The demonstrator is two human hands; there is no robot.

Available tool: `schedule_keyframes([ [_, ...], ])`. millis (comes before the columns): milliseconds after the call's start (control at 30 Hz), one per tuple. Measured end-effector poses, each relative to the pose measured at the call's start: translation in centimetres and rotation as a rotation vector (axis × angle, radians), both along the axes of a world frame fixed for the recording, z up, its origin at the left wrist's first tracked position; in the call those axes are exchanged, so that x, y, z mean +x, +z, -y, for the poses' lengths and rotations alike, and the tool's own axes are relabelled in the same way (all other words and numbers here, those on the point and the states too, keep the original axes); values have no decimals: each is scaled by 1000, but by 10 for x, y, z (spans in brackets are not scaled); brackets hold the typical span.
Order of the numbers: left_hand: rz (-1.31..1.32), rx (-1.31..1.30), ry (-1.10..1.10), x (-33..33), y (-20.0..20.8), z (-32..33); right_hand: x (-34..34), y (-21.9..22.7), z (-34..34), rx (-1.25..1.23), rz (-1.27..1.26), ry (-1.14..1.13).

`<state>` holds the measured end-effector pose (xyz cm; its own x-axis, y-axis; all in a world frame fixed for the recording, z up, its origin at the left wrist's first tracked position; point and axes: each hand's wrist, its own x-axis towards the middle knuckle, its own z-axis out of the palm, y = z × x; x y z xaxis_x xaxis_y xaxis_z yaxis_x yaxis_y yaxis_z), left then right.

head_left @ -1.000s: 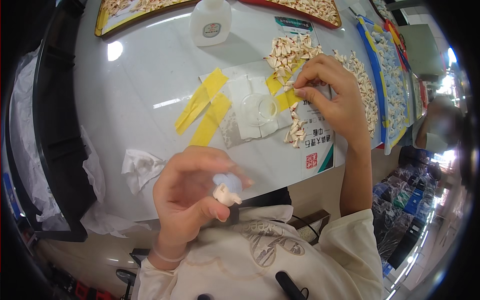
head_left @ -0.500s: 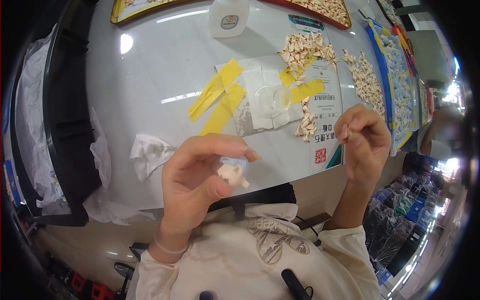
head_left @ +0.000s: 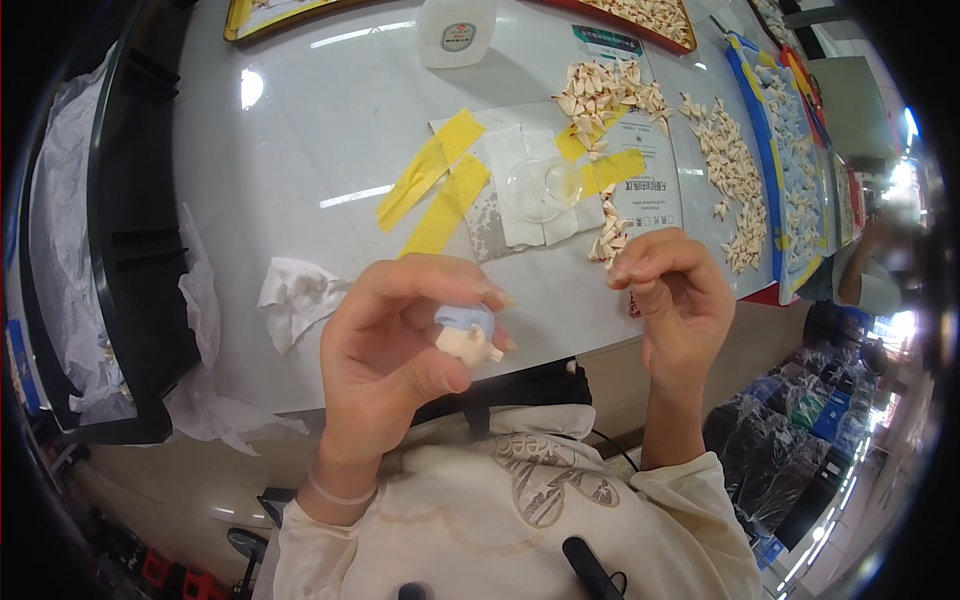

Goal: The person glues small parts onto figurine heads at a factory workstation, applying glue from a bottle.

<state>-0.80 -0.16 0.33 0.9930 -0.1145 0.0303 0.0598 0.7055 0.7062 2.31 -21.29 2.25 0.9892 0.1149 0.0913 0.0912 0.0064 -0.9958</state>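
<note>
A small cream figurine part (head_left: pixel 462 345) with a pale blue top is pinched between the thumb and fingers of my left hand (head_left: pixel 385 345), above the table's near edge. My right hand (head_left: pixel 680 300) is raised to the right of it, thumb and fingertips pressed together; whatever lies between them is too small to make out. Just beyond its fingertips, small pointed cream pieces (head_left: pixel 607 238) with dark red tips lie in a line. A larger heap (head_left: pixel 605 90) of these sits farther back. A shallow clear dish (head_left: pixel 545 188) rests on white tissue in mid-table.
Yellow tape strips (head_left: pixel 432 170) stick to the table around the tissue. A white bottle (head_left: pixel 455 35) stands at the back. More pointed pieces (head_left: pixel 735 180) spread at right beside a blue-edged tray (head_left: pixel 800 190). Crumpled tissue (head_left: pixel 298 300) and a black rack (head_left: pixel 135 230) are at left.
My right hand has moved left, closer to my left hand, with its fingertips still together. The figurine part has turned slightly in my left hand, showing more of its blue top.
</note>
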Motion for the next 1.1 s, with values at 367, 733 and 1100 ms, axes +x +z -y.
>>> schedule_keyframes([
  [367,-91,218,80,2,5,6,-98,-144,28,-807,-49,182],
  [733,39,306,71,-4,-1,3,-123,-141,36,-706,-172,44],
  [1100,93,209,53,-7,-5,1,-113,-135,39,-672,-153,-88],
])
